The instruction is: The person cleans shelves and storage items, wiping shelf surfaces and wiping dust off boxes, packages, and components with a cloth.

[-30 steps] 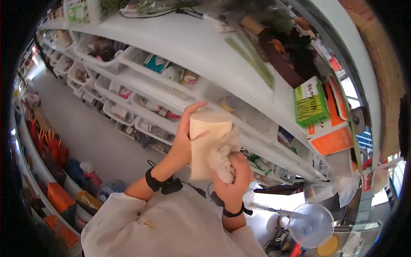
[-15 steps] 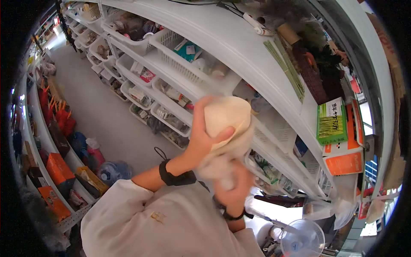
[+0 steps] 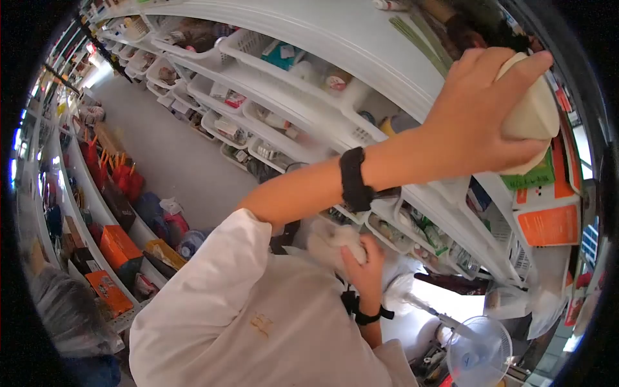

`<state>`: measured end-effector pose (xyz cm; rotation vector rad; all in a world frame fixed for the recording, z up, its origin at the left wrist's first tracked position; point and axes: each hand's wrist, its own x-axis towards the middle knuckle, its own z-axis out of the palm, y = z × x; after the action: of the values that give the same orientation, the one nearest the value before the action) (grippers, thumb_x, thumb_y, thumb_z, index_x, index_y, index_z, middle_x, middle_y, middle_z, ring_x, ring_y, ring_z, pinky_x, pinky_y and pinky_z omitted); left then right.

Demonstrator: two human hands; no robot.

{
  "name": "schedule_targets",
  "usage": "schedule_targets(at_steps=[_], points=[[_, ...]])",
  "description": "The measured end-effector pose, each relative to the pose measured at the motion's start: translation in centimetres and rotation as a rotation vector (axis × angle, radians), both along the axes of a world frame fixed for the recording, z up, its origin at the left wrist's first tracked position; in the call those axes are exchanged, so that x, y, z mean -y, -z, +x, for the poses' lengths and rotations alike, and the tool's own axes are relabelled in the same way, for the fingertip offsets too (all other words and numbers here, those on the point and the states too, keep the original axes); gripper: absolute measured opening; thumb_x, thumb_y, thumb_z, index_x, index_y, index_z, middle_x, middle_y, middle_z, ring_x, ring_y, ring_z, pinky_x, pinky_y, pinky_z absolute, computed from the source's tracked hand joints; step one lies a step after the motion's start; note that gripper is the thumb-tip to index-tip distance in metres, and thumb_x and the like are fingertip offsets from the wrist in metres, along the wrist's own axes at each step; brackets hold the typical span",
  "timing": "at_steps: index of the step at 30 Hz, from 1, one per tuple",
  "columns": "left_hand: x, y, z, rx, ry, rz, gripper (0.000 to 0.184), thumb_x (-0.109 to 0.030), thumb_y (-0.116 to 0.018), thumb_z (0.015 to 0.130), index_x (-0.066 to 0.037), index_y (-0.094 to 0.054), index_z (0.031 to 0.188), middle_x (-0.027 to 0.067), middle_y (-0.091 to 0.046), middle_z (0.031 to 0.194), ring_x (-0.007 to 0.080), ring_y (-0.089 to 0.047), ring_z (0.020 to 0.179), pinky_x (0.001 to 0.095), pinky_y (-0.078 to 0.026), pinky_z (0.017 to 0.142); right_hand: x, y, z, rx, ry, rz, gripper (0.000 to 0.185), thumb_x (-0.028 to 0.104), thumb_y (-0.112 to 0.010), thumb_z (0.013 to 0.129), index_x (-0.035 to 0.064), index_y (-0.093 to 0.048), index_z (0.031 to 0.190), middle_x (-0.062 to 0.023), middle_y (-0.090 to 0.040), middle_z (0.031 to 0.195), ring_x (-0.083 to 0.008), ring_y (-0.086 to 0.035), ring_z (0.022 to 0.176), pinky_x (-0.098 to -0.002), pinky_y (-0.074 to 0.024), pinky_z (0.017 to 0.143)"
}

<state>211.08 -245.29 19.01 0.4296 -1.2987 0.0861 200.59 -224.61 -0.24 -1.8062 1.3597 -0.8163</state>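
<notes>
My left hand [image 3: 474, 109] is stretched out to the upper right, fingers wrapped around a cream cup-shaped container [image 3: 538, 119]. It is held tilted above the top shelf, in front of a green package [image 3: 534, 174] and an orange-and-white package [image 3: 548, 226]. Lower down, close to my chest, my right hand [image 3: 366, 267] is closed on a whitish soft bundle [image 3: 327, 244]. The bundle is blurred, and I cannot make out its exact kind. Black bands circle both wrists.
White shelves hold plastic baskets [image 3: 277, 58] of mixed goods along the aisle. Thin green sticks [image 3: 419, 42] lie on the top shelf [image 3: 335, 26]. A fan [image 3: 478, 351] stands at lower right. Orange boxes [image 3: 120, 248] line the left shelf, and the grey floor [image 3: 167, 135] runs between.
My hands were together at the cream container and the whitish bundle. My left hand has carried the container up and right, while my right hand stays low with the bundle. The view has shifted slightly.
</notes>
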Motion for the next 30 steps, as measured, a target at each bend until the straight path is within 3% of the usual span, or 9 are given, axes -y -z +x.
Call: schedule_targets(at_steps=[2,5,14,17,20,23,24,27,30], points=[[0.3,-0.5,-2.4,0.002,0.004,0.057,0.087,-0.031,-0.083,0.066,-0.010,-0.047,0.142,0.0178,-0.053,0.124,0.0366,-0.048,0.111,0.0465,-0.041,0.097,0.0,0.2,0.1,-0.042,-0.064,-0.109,0.030,0.021,-0.076,0.083,0.0014,-0.062,0.101,-0.0185,-0.068,0.091,-0.0366,-0.067,0.084,-0.0414,-0.0521,0.077],[1.0,-0.6,-5.7,0.048,-0.026,0.146,0.085,-0.029,-0.082,0.068,-0.007,-0.047,0.142,0.0142,-0.057,0.125,0.0325,-0.052,0.117,0.0429,-0.037,0.100,0.3,0.6,-1.0,0.094,-0.219,0.089,0.032,0.023,-0.076,0.084,0.0004,-0.063,0.101,-0.0197,-0.068,0.092,-0.0386,-0.067,0.086,-0.0417,-0.0528,0.075],[3.5,1.0,-9.4,0.185,-0.131,0.315,0.073,-0.035,-0.082,0.071,-0.010,-0.052,0.132,0.0150,-0.056,0.124,0.0358,-0.051,0.114,0.0434,-0.040,0.098,0.8,0.5,-3.5,0.146,-0.359,0.115,0.034,0.023,-0.076,0.084,-0.0005,-0.064,0.105,-0.0204,-0.069,0.097,-0.0382,-0.069,0.087,-0.0411,-0.0545,0.078],[3.8,1.4,-8.8,0.243,-0.077,0.338,0.085,-0.040,-0.082,0.071,-0.010,-0.045,0.141,0.0221,-0.050,0.133,0.0409,-0.048,0.119,0.0477,-0.038,0.102,1.0,0.8,-2.3,0.069,-0.430,0.142,0.033,0.023,-0.076,0.085,0.0011,-0.064,0.107,-0.0203,-0.069,0.099,-0.0389,-0.069,0.090,-0.0427,-0.0546,0.079],[1.2,1.7,-8.2,0.151,-0.197,0.345,0.099,-0.043,-0.081,0.072,-0.012,-0.032,0.152,0.0313,-0.038,0.145,0.0469,-0.044,0.126,0.0543,-0.034,0.106,1.1,1.5,0.0,0.135,-0.514,0.116,0.035,0.023,-0.075,0.084,0.0027,-0.064,0.110,-0.0203,-0.070,0.099,-0.0397,-0.068,0.092,-0.0443,-0.0545,0.079],[-1.1,3.1,-3.1,0.244,-0.025,0.301,0.105,-0.041,-0.078,0.075,-0.013,-0.020,0.158,0.0368,-0.024,0.152,0.0514,-0.039,0.131,0.0599,-0.031,0.108,1.2,1.8,2.9,0.081,-0.573,0.088,0.036,0.024,-0.076,0.084,0.0038,-0.063,0.111,-0.0205,-0.070,0.099,-0.0399,-0.068,0.093,-0.0456,-0.0543,0.079],[-1.7,4.0,-0.2,0.228,0.066,0.260,0.094,-0.034,-0.076,0.078,-0.018,-0.026,0.156,0.0344,-0.027,0.151,0.0515,-0.038,0.132,0.0608,-0.030,0.109,1.3,1.9,4.3,0.036,-0.580,0.080,0.036,0.024,-0.076,0.084,0.0038,-0.063,0.110,-0.0205,-0.070,0.099,-0.0400,-0.068,0.092,-0.0456,-0.0543,0.078],[-4.8,6.2,11.3,0.339,-0.076,0.349,0.089,-0.027,-0.074,0.079,-0.018,-0.030,0.155,0.0316,-0.034,0.149,0.0485,-0.041,0.131,0.0565,-0.032,0.109,1.8,2.4,9.5,-0.034,-0.600,0.066,0.035,0.024,-0.077,0.083,0.0036,-0.063,0.108,-0.0203,-0.070,0.096,-0.0403,-0.068,0.090,-0.0455,-0.0545,0.077],[-7.7,9.2,23.5,0.209,-0.297,0.518,0.079,-0.017,-0.070,0.082,-0.010,-0.034,0.152,0.0255,-0.043,0.145,0.0431,-0.047,0.128,0.0481,-0.038,0.107,2.7,3.2,17.1,-0.002,-0.630,0.071,0.035,0.023,-0.077,0.083,0.0024,-0.063,0.106,-0.0199,-0.070,0.094,-0.0407,-0.068,0.087,-0.0449,-0.0547,0.075]])
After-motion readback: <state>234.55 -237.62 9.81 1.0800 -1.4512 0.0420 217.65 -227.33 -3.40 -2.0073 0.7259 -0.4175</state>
